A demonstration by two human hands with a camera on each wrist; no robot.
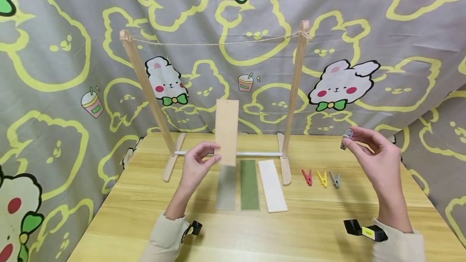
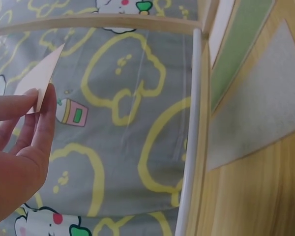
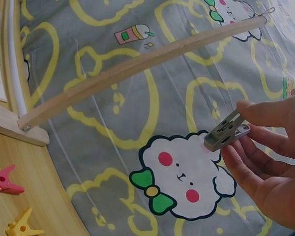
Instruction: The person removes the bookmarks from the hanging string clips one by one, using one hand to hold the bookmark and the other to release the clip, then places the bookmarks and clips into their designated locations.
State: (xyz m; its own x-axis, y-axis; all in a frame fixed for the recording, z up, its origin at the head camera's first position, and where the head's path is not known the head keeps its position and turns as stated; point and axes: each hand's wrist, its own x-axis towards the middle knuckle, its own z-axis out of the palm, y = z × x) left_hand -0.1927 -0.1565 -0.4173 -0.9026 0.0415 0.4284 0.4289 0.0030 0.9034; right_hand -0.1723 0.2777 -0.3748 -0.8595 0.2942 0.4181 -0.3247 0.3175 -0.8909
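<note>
My left hand (image 1: 199, 164) pinches a beige rectangular card (image 1: 227, 130) by its lower left edge. The card stands upright above the table, with a small hole near its top. In the left wrist view, thumb and fingers press the card (image 2: 43, 78) from both sides. Off to the right, my right hand (image 1: 380, 157) holds a grey clothespin (image 1: 347, 138) in the air between thumb and fingers. The right wrist view shows this clothespin (image 3: 227, 133) gripped at its handle end. A string (image 1: 218, 44) runs between two wooden posts, above and behind the card.
Grey (image 1: 226, 191), green (image 1: 250, 185) and white (image 1: 273, 187) cards lie on the table. Red (image 1: 307, 177), yellow (image 1: 322, 179) and grey (image 1: 335, 179) clothespins lie right of the wooden stand (image 1: 294, 92). A white rod (image 1: 258, 154) joins the stand's feet. Patterned cloth (image 1: 418, 31) hangs behind.
</note>
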